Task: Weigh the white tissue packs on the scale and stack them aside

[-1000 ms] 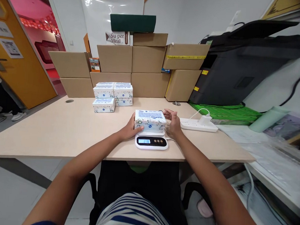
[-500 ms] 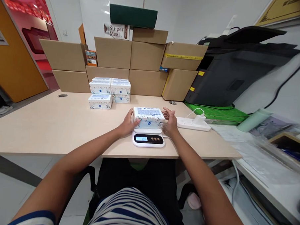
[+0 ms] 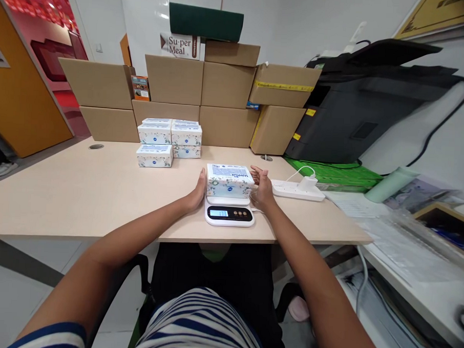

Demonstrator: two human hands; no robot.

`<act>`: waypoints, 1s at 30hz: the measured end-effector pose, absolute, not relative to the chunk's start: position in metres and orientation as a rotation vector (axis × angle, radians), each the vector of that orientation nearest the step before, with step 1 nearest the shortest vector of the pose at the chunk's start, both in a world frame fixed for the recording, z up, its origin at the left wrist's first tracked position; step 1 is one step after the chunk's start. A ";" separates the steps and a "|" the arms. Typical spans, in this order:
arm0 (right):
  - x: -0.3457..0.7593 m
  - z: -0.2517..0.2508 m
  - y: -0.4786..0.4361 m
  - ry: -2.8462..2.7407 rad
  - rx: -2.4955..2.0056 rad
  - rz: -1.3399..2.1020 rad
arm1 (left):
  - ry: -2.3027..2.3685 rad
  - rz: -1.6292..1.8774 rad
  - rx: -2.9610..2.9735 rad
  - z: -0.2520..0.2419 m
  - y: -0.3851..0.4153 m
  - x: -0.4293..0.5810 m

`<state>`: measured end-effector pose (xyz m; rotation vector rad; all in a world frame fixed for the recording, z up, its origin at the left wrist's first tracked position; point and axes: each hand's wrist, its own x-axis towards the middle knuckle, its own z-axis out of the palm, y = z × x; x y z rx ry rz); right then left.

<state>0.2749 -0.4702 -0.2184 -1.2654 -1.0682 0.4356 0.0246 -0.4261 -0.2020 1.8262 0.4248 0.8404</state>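
A white tissue pack [image 3: 230,181] with a floral print rests on a white digital scale [image 3: 230,216], whose lit display [image 3: 218,213] shows digits that look like 173. My left hand [image 3: 196,192] stands on edge along the pack's left side, its thumb upright and its fingers straight; whether it touches the pack I cannot tell. On the other side, my right hand [image 3: 262,189] is open, fingers loosely curved and apart, just off the pack's right end. More tissue packs [image 3: 155,156] are stacked in two columns at the back left of the table.
Cardboard boxes [image 3: 173,80] line the back of the table [image 3: 81,188]. A white power strip [image 3: 298,191] with a plugged-in charger lies right of my right hand. Farther right are a black printer [image 3: 353,112], a green ream stack [image 3: 332,174] and a pale green cylinder [image 3: 391,184].
My left thumb has come off the front of the tissue pack and now points up beside it. The scale's displayed number has changed. My right hand has barely moved.
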 end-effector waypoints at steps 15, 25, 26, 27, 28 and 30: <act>0.280 -0.235 -0.459 -1.127 -1.042 0.629 | 0.174 0.691 1.342 -0.187 -0.449 0.024; 0.284 -0.242 -0.453 -1.071 -0.983 0.665 | 0.437 0.798 1.325 -0.197 -0.435 0.028; 0.284 -0.242 -0.452 -1.051 -0.982 0.678 | 0.536 0.836 1.319 -0.198 -0.433 0.027; 0.284 -0.242 -0.451 -1.032 -0.986 0.689 | 0.635 0.872 1.313 -0.199 -0.430 0.027; 0.285 -0.242 -0.450 -1.017 -0.994 0.699 | 0.721 0.904 1.309 -0.199 -0.428 0.026; 0.287 -0.241 -0.448 -0.996 -1.025 0.701 | 0.833 0.946 1.316 -0.198 -0.426 0.026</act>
